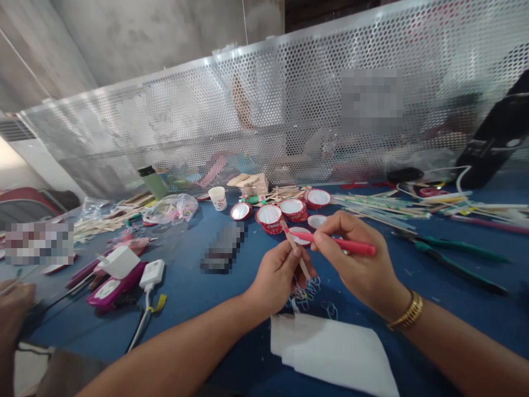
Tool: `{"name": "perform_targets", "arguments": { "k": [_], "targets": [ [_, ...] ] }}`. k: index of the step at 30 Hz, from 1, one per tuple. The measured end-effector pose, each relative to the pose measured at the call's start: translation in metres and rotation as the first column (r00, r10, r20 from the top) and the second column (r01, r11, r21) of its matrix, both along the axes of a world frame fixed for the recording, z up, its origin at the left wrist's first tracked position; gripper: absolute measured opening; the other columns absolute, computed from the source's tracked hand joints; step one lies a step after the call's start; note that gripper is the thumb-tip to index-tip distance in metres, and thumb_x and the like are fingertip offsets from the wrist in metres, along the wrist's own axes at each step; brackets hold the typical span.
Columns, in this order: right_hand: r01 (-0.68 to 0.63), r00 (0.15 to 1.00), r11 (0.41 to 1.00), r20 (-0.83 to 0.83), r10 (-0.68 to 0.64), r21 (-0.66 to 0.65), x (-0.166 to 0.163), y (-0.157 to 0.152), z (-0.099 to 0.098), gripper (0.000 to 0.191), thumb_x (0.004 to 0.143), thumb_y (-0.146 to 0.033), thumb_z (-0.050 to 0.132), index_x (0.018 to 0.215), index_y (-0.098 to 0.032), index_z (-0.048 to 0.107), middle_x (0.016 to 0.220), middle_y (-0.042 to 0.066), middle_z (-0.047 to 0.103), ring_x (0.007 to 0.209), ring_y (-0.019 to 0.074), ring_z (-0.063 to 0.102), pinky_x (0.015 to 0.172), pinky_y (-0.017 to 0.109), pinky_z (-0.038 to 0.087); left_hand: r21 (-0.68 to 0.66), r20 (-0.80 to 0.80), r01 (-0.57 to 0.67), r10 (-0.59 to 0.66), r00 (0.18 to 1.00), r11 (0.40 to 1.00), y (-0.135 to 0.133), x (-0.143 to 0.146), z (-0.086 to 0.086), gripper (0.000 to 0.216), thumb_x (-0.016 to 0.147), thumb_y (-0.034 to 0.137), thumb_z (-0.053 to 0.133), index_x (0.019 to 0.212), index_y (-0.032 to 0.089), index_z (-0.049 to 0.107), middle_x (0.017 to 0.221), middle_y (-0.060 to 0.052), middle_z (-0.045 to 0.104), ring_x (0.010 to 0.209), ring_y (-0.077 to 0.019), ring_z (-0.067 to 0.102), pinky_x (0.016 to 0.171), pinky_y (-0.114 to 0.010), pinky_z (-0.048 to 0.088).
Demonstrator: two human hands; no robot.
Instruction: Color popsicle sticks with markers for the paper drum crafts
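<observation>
White paper (330, 353) lay nearest, low on the blue table (182, 237), between your forearms. Your left hand (276, 275) had its thumb and fingers closed on a thin flat stick (305, 268), which slanted with its upper end leaning left. Your right hand (357, 264), with a gold bracelet (408, 311) at the wrist, gripped a pinkish-red pen (356, 246) between thumb and fingers. The pen's narrow end pointed left at the upper part of the stick; whether it touched could not be told. Both stick and pen were held above the table. Thin loops (314, 286) lay just below your left hand, near the paper's upper edge. Beyond your hands sat round red-edged discs (293, 207), some stacked, with a paper cup (217, 199) to their left. A dark phone (223, 247) lay left of your hands, and green-handled pliers (463, 264) lay to the right. Another person's hand (15, 303) showed at the left edge.
</observation>
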State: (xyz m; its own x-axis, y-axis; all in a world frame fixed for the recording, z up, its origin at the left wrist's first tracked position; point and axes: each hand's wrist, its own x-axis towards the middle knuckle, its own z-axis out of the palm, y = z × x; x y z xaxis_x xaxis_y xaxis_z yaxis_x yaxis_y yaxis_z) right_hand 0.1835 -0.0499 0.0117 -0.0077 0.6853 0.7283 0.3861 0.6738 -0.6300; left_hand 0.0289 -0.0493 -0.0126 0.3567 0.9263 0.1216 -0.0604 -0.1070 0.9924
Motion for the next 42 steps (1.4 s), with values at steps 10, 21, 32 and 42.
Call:
{"name": "perform_targets", "arguments": {
  "k": [10, 21, 32, 42],
  "targets": [
    [-0.014, 1.000, 1.000, 0.017, 0.014, 0.003, 0.0005, 0.0008, -0.0027, 0.017, 0.087, -0.025, 0.059, 0.071, -0.022, 0.058, 0.067, 0.000, 0.058, 0.066, 0.0160, 0.053, 0.066, 0.034, 0.042, -0.024, 0.014, 0.005, -0.005, 1.000, 1.000, -0.0012, 0.0004, -0.0035, 0.039, 0.090, 0.053, 0.052, 0.078, 0.017, 0.052, 0.069, -0.002, 0.064, 0.043, -0.0065, 0.049, 0.040, -0.018, 0.034],
    [-0.046, 0.999, 0.999, 0.005, 0.046, 0.007, -0.0004, 0.0018, -0.0041, 0.017, 0.087, -0.023, 0.060, 0.070, -0.021, 0.056, 0.067, -0.001, 0.057, 0.065, 0.0150, 0.052, 0.066, 0.033, 0.041, -0.019, 0.026, 0.008, -0.007, 1.000, 1.000, -0.0027, 0.0014, -0.0022, 0.041, 0.089, 0.056, 0.053, 0.077, 0.017, 0.053, 0.067, -0.001, 0.062, 0.044, -0.0065, 0.048, 0.041, -0.019, 0.034],
    [0.051, 0.999, 0.998, 0.017, -0.051, 0.021, 0.0020, 0.0048, -0.0007, 0.018, 0.086, -0.026, 0.059, 0.069, -0.020, 0.057, 0.065, -0.001, 0.058, 0.060, 0.0142, 0.052, 0.059, 0.031, 0.040, -0.001, -0.002, -0.015, 0.015, 1.000, 1.000, -0.0005, 0.0003, 0.0022, 0.040, 0.089, 0.055, 0.053, 0.076, 0.018, 0.053, 0.057, 0.002, 0.056, 0.040, -0.0068, 0.045, 0.039, -0.018, 0.032],
    [-0.030, 1.000, 0.999, 0.008, 0.030, 0.016, -0.0019, 0.0019, -0.0031, 0.016, 0.086, -0.022, 0.059, 0.070, -0.020, 0.056, 0.069, 0.000, 0.057, 0.066, 0.0154, 0.053, 0.067, 0.034, 0.043, 0.010, 0.008, -0.008, 0.008, 1.000, 1.000, 0.0013, 0.0015, -0.0012, 0.043, 0.088, 0.058, 0.053, 0.073, 0.017, 0.053, 0.054, 0.004, 0.053, 0.040, -0.0060, 0.042, 0.040, -0.018, 0.031]
  ]
}}
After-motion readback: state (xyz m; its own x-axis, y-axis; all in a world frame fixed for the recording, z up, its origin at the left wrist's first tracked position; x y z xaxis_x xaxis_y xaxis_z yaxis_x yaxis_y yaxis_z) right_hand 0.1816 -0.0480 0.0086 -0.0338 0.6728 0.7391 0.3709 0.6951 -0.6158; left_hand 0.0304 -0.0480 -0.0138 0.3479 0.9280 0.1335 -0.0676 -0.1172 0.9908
